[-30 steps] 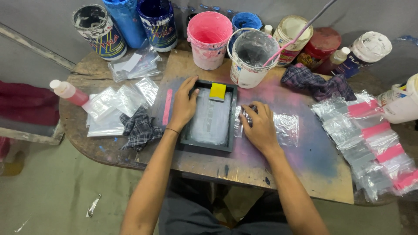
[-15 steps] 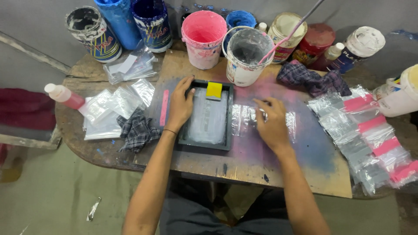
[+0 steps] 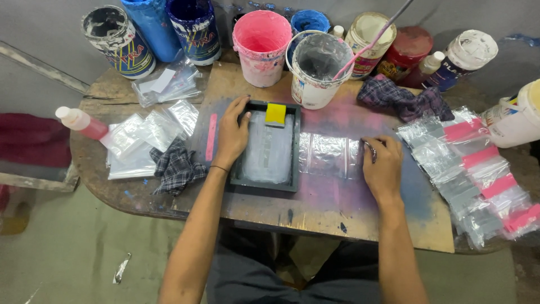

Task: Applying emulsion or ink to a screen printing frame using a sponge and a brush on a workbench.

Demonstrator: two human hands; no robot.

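Moved since earlier: right hand (image 3: 383, 169) had slid rightward along the counter, away from the screen frame, and now lay at the right end of the clear plastic bag (image 3: 329, 156); the left hand had barely shifted on the frame.
Left hand: left hand (image 3: 232, 137) lay flat on the left rail of the small dark screen-printing frame (image 3: 264, 147), fingers together and pointing away from the body, thumb hooked over the inner edge.
Right hand: palm down, fingers curled loosely toward the bag's right edge; whether they pinched the film or only rested on it could not be told.
Bag position: flat on the paint-stained wooden board (image 3: 332, 208), its left edge just beside the frame, its right edge under the fingertips.
Bag handling: thin, glossy film, judged very light, limp and slippery; it would likely crumple or cling. A corner or the sealed edge looked the best place to pinch.
Frame handling: stiff rails around a taut mesh, judged light but rigid; best held by the rails, keeping fingers off the mesh.
On the frame: a yellow squeegee (image 3: 275, 114) sat at the far end of the mesh.
Nearby: a white paint bucket (image 3: 315, 67) with a stirring stick, a pink bucket (image 3: 262, 46), a checked rag (image 3: 175, 167), and a stack of pink-striped bags (image 3: 478, 169) at the right.
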